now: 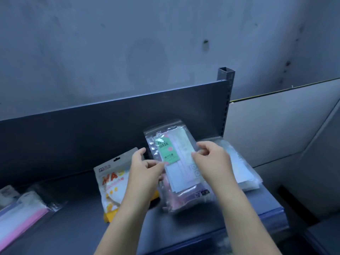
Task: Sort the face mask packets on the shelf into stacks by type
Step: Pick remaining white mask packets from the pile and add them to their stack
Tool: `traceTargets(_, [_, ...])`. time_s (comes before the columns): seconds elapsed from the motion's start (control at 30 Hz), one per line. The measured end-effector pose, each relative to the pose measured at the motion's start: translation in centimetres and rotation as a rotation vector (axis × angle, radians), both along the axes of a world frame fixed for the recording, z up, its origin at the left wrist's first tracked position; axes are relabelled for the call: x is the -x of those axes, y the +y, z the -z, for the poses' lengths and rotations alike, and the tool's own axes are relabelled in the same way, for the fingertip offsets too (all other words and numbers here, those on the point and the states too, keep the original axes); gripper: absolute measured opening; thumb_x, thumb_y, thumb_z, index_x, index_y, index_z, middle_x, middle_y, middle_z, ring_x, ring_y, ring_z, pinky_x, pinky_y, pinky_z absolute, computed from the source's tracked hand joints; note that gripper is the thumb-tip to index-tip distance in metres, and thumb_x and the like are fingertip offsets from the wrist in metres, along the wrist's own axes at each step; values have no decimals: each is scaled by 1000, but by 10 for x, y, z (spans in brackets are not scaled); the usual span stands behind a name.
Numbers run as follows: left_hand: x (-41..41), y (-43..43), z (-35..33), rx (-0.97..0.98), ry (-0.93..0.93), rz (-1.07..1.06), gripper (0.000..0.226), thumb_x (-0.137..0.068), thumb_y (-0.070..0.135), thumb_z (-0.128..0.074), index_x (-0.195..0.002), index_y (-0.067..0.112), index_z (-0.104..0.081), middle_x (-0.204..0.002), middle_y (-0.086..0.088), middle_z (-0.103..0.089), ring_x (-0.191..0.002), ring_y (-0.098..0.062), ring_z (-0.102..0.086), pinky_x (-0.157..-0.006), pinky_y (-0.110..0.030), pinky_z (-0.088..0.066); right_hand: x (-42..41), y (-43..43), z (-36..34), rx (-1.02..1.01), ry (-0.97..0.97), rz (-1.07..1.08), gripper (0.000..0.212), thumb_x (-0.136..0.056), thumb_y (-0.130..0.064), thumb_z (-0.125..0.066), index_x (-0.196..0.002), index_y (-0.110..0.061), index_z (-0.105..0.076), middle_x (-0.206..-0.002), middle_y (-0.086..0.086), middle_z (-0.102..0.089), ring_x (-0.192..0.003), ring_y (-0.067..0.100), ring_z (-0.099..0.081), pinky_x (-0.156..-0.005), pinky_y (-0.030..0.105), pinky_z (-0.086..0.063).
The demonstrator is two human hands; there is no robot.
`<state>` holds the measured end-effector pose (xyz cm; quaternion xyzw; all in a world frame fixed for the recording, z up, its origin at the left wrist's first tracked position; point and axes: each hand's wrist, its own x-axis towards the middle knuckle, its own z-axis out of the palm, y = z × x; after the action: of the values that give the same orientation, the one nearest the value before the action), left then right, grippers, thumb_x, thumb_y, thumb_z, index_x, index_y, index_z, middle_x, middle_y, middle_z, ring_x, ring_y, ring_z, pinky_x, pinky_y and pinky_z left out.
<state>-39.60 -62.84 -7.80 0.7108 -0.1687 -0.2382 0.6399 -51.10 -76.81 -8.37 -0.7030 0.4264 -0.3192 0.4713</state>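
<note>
A rough grey concrete wall [128,43] fills the upper part of the view, marked with dark spots and a small hole on its right side. A dark grey square metal upright post [226,76], open at the top and slotted down its side, stands before it. To the right of the post, pale grey flat panels [276,126] meet at angled seams.

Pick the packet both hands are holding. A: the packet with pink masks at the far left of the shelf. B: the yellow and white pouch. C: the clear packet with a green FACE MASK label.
C: the left hand and right hand pinch the sides of the clear packet with the green label.
</note>
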Motion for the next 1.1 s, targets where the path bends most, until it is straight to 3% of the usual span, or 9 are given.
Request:
traceTargets(0.13, [31, -41, -4, -46, -45, 59, 67, -91, 10, -66, -148, 29, -36, -95, 5, -75, -89, -16, -73, -71, -34, -62, 33, -42, 5, 111, 94, 108, 29, -92, -17, -67, -120, -18, -73, -95, -4, -72, -92, 22, -65, -80, 34, -51])
traceTargets(0.27, [61, -79, -2, -124, -82, 120, 58, -91, 23, -61, -145, 32, -41, -106, 12, -68, -88, -17, -71, -84, -48, -62, 59, -69, 23, 349, 215, 192, 29, -95, -12, -61, -121, -16, -73, -111, 5, -70, -102, 30, -57, -82, 40, -49])
traceTargets(0.33, [76, -94, 0, -198, -166, 163, 44, -93, 25, -59, -135, 33, -48, -101, 19, -65, -79, -11, -65, -82, -44, -59, 68, -78, 33, 412, 291, 221, 29, -96, -12, -60, -122, -14, -74, -116, 9, -71, -105, 35, -56, -84, 43, -50])
traceTargets(0.43, [94, -108, 0, -380, -359, 230, 35, -94, 35, -54, -128, 33, -55, -104, 9, -66, -78, -12, -61, -67, -35, -50, 75, -87, 44, 403, 393, 206, 26, -99, -15, -58, -118, -13, -74, -117, 10, -72, -108, 37, -56, -88, 45, -48])
traceTargets(0.53, [105, -120, 1, -573, -560, 304, 35, -95, 41, -49, -124, 23, -59, -116, 2, -63, -93, -20, -62, -72, -34, -48, 82, -94, 51, 367, 457, 144, 28, -101, -18, -54, -123, -16, -72, -123, 8, -71, -113, 35, -56, -91, 44, -49])
traceTargets(0.7, [111, -128, 7, -755, -756, 357, 36, -99, 41, -46, -118, 14, -60, -110, -4, -64, -113, -25, -48, -89, -42, -49, 87, -98, 52, 329, 439, 62, 33, -102, -20, -53, -130, -17, -71, -132, 4, -69, -120, 31, -59, -96, 43, -50])
traceTargets(0.9, [104, -122, 18, -700, -1099, 235, 21, -92, 32, -59, -78, 17, -53, -80, -2, -63, -94, -28, -58, -86, -38, -52, 90, -95, 40, 384, 411, 41, 25, -102, -23, -54, -120, -18, -71, -120, 3, -71, -112, 27, -60, -87, 37, -48])
traceTargets(0.97, [95, -117, 19, -647, -1103, 233, 27, -95, 41, -49, -87, 17, -59, -89, 2, -64, -111, -28, -59, -103, -43, -46, 81, -86, 30, 395, 362, 1, 31, -105, -27, -52, -130, -16, -68, -130, 3, -69, -123, 25, -59, -95, 36, -44])
traceTargets(1.1, [73, -98, 9, -661, -974, 147, 43, -102, 49, -25, -99, 20, -57, -116, 1, -63, -126, -28, -51, -107, -46, -38, 51, -51, 10, 440, 296, -200, 55, -110, -37, -44, -161, -14, -40, -167, 0, -41, -160, 18, -25, -125, 30, -21])
